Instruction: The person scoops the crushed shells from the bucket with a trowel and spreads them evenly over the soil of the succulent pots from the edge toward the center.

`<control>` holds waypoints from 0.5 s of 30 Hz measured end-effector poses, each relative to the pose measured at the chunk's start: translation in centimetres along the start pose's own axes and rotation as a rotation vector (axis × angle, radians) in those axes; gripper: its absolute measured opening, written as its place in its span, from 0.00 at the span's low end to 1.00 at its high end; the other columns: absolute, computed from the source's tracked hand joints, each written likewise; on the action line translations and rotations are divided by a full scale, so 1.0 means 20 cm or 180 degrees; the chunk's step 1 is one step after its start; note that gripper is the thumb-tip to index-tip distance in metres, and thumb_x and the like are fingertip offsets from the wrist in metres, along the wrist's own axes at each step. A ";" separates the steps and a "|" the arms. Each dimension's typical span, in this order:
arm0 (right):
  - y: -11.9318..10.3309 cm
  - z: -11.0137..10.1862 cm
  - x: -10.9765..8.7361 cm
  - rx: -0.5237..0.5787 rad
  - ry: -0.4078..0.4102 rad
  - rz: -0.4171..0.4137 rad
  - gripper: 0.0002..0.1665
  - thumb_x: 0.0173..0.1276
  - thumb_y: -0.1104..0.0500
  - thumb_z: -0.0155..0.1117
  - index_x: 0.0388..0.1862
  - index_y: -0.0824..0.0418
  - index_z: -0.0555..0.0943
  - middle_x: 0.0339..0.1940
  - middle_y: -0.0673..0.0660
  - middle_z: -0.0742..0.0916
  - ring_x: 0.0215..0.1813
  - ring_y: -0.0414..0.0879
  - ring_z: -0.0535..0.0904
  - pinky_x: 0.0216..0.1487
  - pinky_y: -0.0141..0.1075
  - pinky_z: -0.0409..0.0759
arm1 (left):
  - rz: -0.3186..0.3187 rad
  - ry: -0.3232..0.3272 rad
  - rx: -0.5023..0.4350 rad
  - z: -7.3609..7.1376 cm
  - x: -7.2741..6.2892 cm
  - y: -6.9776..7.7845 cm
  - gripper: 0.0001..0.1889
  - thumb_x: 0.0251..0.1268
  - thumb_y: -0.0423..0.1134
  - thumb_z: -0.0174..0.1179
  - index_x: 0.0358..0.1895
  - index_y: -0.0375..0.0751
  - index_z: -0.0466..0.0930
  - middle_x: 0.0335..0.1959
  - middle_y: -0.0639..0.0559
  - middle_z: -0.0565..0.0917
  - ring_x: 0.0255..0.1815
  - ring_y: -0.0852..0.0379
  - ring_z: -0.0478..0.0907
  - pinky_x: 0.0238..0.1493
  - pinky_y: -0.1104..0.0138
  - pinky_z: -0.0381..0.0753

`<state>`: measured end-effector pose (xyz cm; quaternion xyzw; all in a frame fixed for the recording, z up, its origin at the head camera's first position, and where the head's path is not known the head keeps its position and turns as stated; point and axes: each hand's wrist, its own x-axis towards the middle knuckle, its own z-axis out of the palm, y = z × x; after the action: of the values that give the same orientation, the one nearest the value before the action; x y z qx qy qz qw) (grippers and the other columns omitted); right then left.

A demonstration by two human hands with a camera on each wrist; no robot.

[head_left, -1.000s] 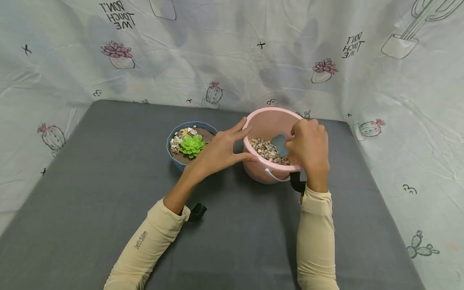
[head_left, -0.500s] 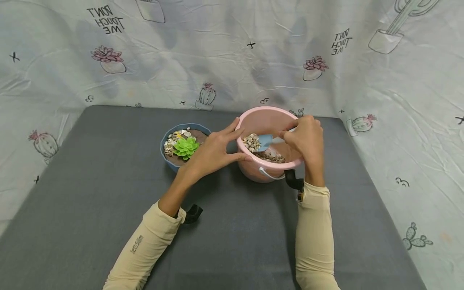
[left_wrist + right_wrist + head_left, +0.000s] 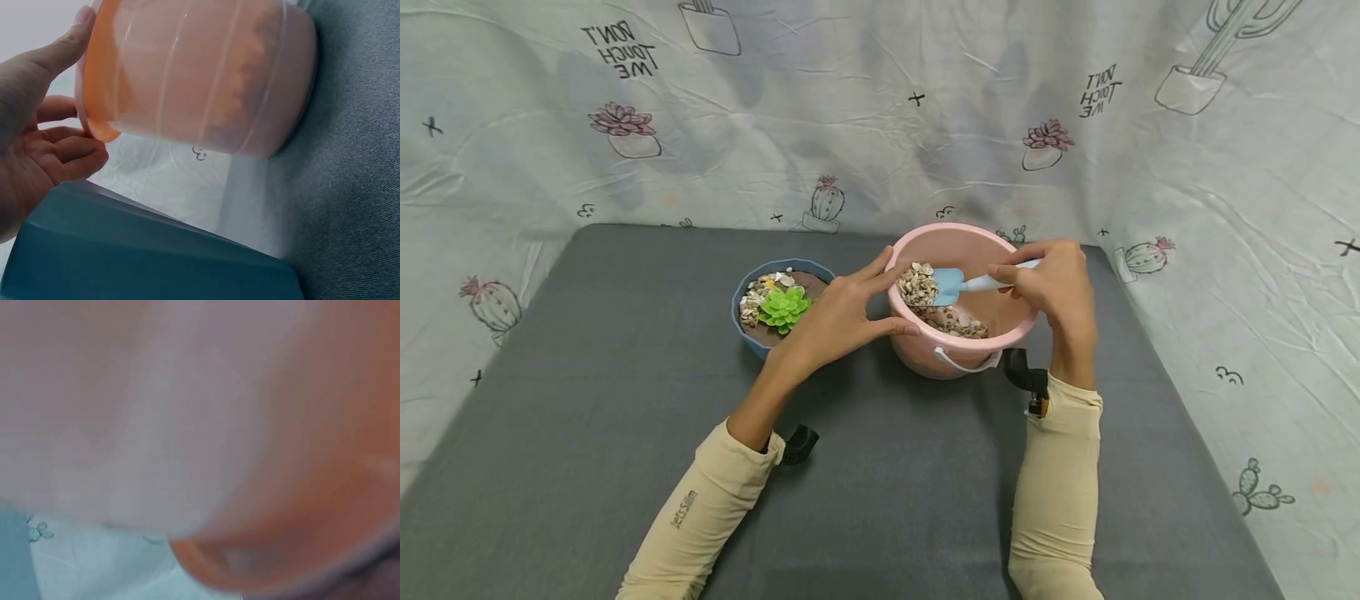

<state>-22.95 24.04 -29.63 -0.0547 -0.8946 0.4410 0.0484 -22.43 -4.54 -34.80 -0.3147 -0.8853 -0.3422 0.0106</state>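
Observation:
A pink bucket (image 3: 936, 361) with a white handle stands on the table, pebbles (image 3: 957, 323) lying in its bottom. My left hand (image 3: 842, 312) steadies its rim on the left side. In the left wrist view, the thumb and curled fingers of the left hand (image 3: 47, 119) hold the rim of the translucent bucket (image 3: 194, 69). My right hand (image 3: 1058, 279) pinches the white handle of a small light-blue trowel (image 3: 950, 286). The trowel's blade carries a heap of pebbles (image 3: 917, 286) inside the bucket's mouth, near the left rim. The right wrist view is blurred and close; the trowel cannot be made out there.
Left of the bucket sits a blue bowl-shaped pot (image 3: 738, 312) holding brown soil, pale pebbles and a green succulent (image 3: 785, 309); my left forearm passes in front of it. A grey cloth (image 3: 880, 500) covers the table. A printed curtain (image 3: 880, 117) hangs behind.
The trowel has come up out of the pebbles with a heap on its blade. My right hand has moved slightly right and now holds the handle flatter. The left hand stays at the rim.

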 end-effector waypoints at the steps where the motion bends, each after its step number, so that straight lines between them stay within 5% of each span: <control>1: 0.01 -0.01 0.00 0.0137 -0.0015 0.0014 0.13 0.62 0.60 0.78 0.39 0.70 0.92 0.12 0.41 0.86 0.16 0.37 0.80 0.20 0.29 0.76 | -0.0005 -0.0009 0.0005 0.00 0.00 0.00 0.46 0.63 0.58 0.72 0.81 0.44 0.64 0.86 0.40 0.54 0.34 0.50 0.89 0.53 0.55 0.87; 6: 0.06 -0.08 0.00 0.0732 -0.0057 0.0041 0.05 0.63 0.64 0.77 0.28 0.57 0.92 0.13 0.44 0.88 0.15 0.37 0.78 0.18 0.28 0.72 | 0.0003 -0.0018 0.0031 -0.01 0.00 0.00 0.46 0.63 0.59 0.72 0.81 0.45 0.64 0.86 0.40 0.54 0.32 0.51 0.88 0.49 0.56 0.85; 9: 0.09 -0.11 -0.01 0.0764 0.0035 0.0017 0.11 0.63 0.63 0.78 0.23 0.49 0.91 0.13 0.44 0.87 0.15 0.37 0.77 0.18 0.29 0.68 | 0.0023 -0.0034 0.0070 -0.01 0.00 0.00 0.46 0.63 0.59 0.71 0.81 0.46 0.64 0.86 0.41 0.54 0.56 0.44 0.88 0.57 0.53 0.85; 12: 0.10 -0.14 -0.01 0.0731 0.0083 -0.0010 0.11 0.63 0.62 0.78 0.23 0.49 0.92 0.13 0.43 0.86 0.14 0.38 0.74 0.17 0.30 0.66 | 0.0042 -0.0081 0.0093 -0.01 0.00 -0.01 0.47 0.64 0.60 0.71 0.82 0.46 0.63 0.87 0.43 0.52 0.77 0.40 0.74 0.67 0.50 0.82; 15: 0.11 -0.17 -0.02 0.0757 0.0066 -0.0041 0.10 0.63 0.62 0.78 0.23 0.51 0.92 0.13 0.44 0.86 0.13 0.39 0.72 0.18 0.30 0.69 | 0.0059 -0.0153 0.0070 -0.02 -0.01 -0.01 0.47 0.66 0.59 0.70 0.83 0.46 0.60 0.88 0.44 0.50 0.79 0.40 0.70 0.70 0.49 0.80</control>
<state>-22.04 27.88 -29.33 -0.0474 -0.8357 0.5430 0.0667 -22.57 -4.95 -34.73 -0.3308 -0.8861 -0.3246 -0.0041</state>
